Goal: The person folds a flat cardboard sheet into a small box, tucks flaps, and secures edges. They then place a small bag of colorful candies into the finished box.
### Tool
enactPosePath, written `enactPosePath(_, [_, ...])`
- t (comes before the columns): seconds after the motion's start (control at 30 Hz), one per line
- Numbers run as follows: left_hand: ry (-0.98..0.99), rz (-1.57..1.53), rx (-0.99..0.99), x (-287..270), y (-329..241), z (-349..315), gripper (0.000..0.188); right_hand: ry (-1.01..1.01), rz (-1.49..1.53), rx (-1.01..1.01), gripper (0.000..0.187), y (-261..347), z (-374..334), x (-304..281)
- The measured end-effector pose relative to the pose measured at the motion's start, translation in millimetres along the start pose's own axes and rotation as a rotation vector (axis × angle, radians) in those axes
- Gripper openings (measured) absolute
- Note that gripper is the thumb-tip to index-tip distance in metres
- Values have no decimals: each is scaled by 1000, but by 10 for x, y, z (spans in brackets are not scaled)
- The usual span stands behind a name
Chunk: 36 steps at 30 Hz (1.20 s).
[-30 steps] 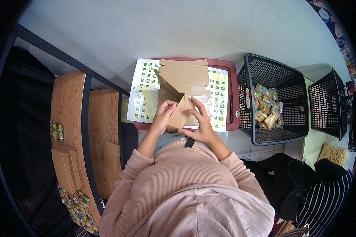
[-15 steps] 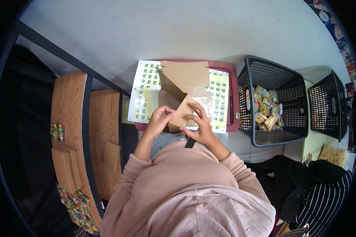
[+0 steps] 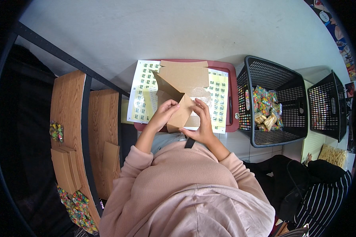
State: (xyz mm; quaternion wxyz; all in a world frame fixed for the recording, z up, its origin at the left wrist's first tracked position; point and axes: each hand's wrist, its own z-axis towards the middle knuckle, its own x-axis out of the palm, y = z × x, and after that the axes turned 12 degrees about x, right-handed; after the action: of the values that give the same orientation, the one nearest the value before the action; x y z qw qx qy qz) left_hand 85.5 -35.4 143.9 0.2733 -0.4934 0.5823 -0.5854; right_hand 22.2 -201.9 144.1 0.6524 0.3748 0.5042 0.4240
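A brown cardboard box [image 3: 180, 118], partly folded, is held in front of my body with one panel standing up and slanting to the left. My left hand [image 3: 164, 113] pinches the box's left edge between thumb and fingers. On the other side, my right hand [image 3: 202, 123] grips the near right part, its fingers curled over the side panel and the thumb low at the near corner. Beyond the box, a flat brown cardboard panel [image 3: 184, 75] lies over sheets of yellow stickers [image 3: 143, 93]. I cannot tell whether that panel is joined to the box.
The sheets lie on a reddish table [image 3: 233, 79] against the wall, with a dark pen [image 3: 231, 108] at right. A black basket [image 3: 294, 106] holds colourful candy packets [image 3: 267, 100]. Wooden shelves [image 3: 103, 146] at left carry folded cardboard [image 3: 63, 166]. Someone in a striped garment [image 3: 324, 201] sits at right.
My left hand has shifted up and to the right along the box edge. The standing panel leans further left. My right-hand fingers have drawn closer together.
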Motion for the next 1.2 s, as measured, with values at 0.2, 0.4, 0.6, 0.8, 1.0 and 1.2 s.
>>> enactPosePath(0.2, [13, 46, 29, 59, 92, 56, 12, 37, -35, 16, 76, -114, -3, -37])
enactPosePath(0.4, [-3, 92, 25, 38, 109, 31, 14, 37, -22, 21, 40, -230, 113, -176])
enactPosePath(0.6, [24, 76, 13, 19, 123, 23, 17, 85, 0, 58, 18, -194, 357, -218])
enactPosePath(0.8, [76, 94, 0, -23, 154, 32, 19, 121, -38, 6, 14, -221, 373, -237])
enactPosePath(1.0, [92, 145, 19, -52, 230, 39, 19, 72, -60, 14, 12, -164, 329, -206])
enactPosePath(1.2, [94, 160, 9, -50, 238, 46, 18, 54, -70, 31, 11, -171, 308, -186])
